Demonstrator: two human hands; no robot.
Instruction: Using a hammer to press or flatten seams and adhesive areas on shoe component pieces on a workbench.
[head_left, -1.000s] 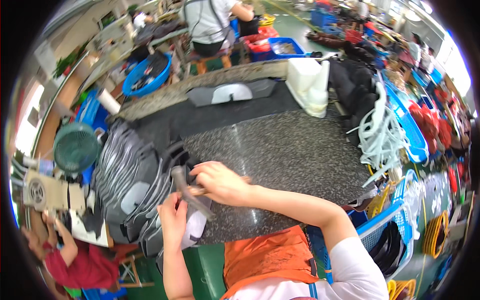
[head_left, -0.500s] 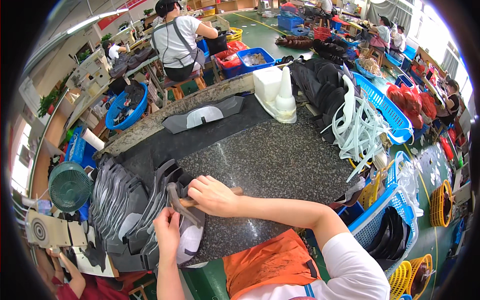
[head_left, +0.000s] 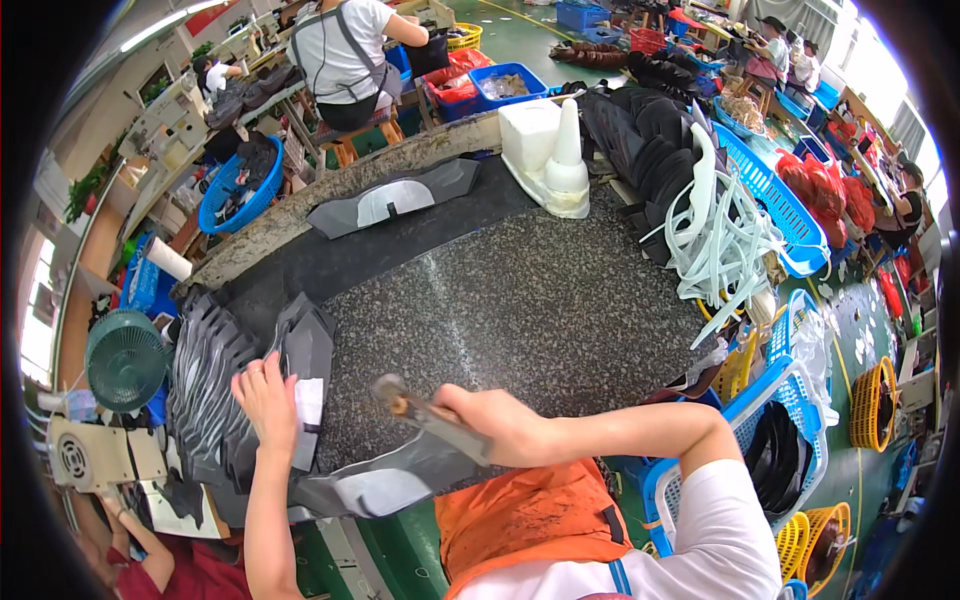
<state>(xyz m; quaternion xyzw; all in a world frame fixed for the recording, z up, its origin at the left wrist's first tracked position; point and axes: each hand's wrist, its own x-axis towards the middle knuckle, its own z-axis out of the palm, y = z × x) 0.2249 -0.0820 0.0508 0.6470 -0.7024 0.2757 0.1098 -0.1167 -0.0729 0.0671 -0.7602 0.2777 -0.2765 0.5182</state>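
Note:
My right hand (head_left: 503, 428) is closed round a hammer (head_left: 440, 418) with a metal head, held low over the near side of the dark speckled stone slab (head_left: 470, 310). Beneath the hammer, a grey shoe-upper-like piece with a pale patch (head_left: 385, 488) lies along the slab's near edge; its right end is partly hidden. My left hand (head_left: 267, 405) rests with fingers apart on the nearest grey pieces (head_left: 305, 345) of a row. More such pieces (head_left: 205, 390) stand overlapping to its left.
At the slab's far side lies another grey piece (head_left: 395, 203), beside a white glue-pot-like container (head_left: 545, 160). Black pieces (head_left: 650, 150) and pale strips (head_left: 720, 240) crowd the right corner. Blue baskets (head_left: 775, 205) stand beyond. At lower left are a green fan (head_left: 127, 360) and another person's arm (head_left: 150, 545).
My right hand has moved right and nearer with the hammer. My left hand has left the hammer's side and moved left onto the row. The pale-patched piece now lies along the near edge.

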